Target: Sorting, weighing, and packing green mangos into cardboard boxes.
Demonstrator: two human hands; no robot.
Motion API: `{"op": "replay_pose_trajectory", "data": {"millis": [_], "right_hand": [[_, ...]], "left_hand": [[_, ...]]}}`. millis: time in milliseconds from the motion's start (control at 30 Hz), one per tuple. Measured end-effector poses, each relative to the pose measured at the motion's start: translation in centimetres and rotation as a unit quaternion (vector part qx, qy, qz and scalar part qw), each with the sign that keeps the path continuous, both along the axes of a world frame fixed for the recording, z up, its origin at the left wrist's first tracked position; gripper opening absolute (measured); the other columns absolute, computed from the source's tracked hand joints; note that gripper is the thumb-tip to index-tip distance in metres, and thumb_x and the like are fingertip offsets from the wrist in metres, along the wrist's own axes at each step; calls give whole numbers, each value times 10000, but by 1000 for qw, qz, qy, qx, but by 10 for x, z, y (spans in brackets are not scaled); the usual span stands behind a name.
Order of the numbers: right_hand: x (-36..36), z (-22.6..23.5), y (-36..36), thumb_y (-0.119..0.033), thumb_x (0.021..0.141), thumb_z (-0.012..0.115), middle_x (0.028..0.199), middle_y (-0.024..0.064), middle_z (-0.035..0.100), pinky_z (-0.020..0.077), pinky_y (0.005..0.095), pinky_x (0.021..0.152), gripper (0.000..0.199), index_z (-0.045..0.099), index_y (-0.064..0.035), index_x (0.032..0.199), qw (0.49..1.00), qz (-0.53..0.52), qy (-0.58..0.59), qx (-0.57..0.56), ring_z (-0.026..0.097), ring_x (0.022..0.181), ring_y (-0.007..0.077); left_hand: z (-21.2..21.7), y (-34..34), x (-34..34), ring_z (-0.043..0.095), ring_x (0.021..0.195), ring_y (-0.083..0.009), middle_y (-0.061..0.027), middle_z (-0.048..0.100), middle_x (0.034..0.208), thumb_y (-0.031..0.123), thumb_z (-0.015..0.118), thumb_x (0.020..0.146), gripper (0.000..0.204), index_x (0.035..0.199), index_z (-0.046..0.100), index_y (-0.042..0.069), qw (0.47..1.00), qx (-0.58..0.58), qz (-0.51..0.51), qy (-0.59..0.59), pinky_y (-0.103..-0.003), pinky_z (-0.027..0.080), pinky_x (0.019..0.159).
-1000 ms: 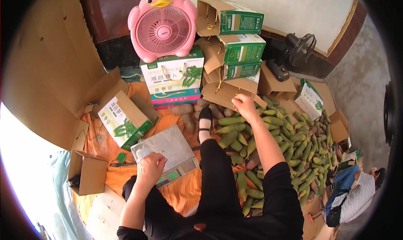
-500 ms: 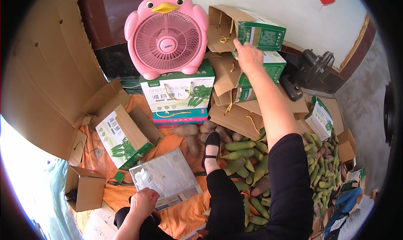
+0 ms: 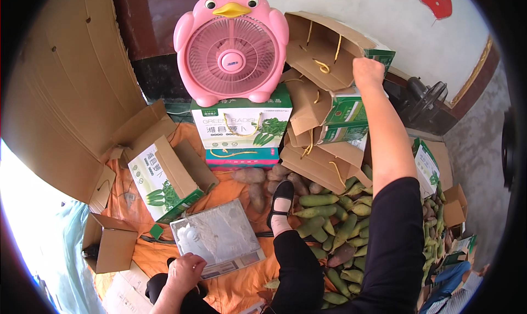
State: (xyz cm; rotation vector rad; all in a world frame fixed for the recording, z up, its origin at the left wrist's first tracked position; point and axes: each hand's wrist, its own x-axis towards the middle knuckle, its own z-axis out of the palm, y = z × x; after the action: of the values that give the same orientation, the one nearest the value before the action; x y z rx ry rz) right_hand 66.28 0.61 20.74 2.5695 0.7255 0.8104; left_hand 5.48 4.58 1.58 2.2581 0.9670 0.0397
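My right hand (image 3: 369,72) is closed on the edge of an open carton (image 3: 321,56), the top one of a stack at the far right. Its brown inside and yellow cord handles face me, and green print shows at its right end. Below it lie more open cartons (image 3: 310,108) with green sides. My left hand (image 3: 185,271) is held low by my knee with its fingers curled in, and I see nothing between them. Just beyond it lies a flat silver-topped platform (image 3: 219,231), like a weighing scale, with clear plastic film on it.
A pink penguin-shaped fan (image 3: 231,45) stands on a white-and-green carton (image 3: 241,122). Green radishes (image 3: 335,226) and reddish tubers (image 3: 250,175) lie beside my foot. An open carton (image 3: 164,177) sits on the orange sheet (image 3: 230,182). At right are a black fan (image 3: 422,94) and another person's striped clothing (image 3: 461,295).
My right hand has moved right, pulling the top carton's edge along, and the carton's opening has turned more toward me. My left hand has barely moved. The whole view has shifted slightly.
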Motion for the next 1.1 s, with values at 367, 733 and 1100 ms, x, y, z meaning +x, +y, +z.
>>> {"op": "replay_pose_trajectory", "data": {"millis": [367,733,1100], "right_hand": [[-56,38,-133,-103,831,545,851,91,716,548,381,676,179,724,-114,827,999,28,-35,-4,700,850,259],[-222,143,-233,-112,780,665,679,126,592,450,381,617,120,593,-71,867,942,234,122,207,594,662,254],[-231,190,-346,-203,865,628,640,-54,539,348,200,534,117,597,-99,822,862,140,314,372,481,587,32]], "left_hand": [[-4,-6,-14,646,794,-340,-144,655,830,194,653,821,153,836,707,51,999,32,-13,-24,-425,513,712],[-2,-12,-39,646,782,-343,-141,654,809,191,657,822,144,846,706,58,993,76,-28,-80,-427,514,707],[0,-18,-65,640,822,-346,-140,654,847,212,639,835,155,852,690,68,990,105,-32,-94,-439,509,727]]}}
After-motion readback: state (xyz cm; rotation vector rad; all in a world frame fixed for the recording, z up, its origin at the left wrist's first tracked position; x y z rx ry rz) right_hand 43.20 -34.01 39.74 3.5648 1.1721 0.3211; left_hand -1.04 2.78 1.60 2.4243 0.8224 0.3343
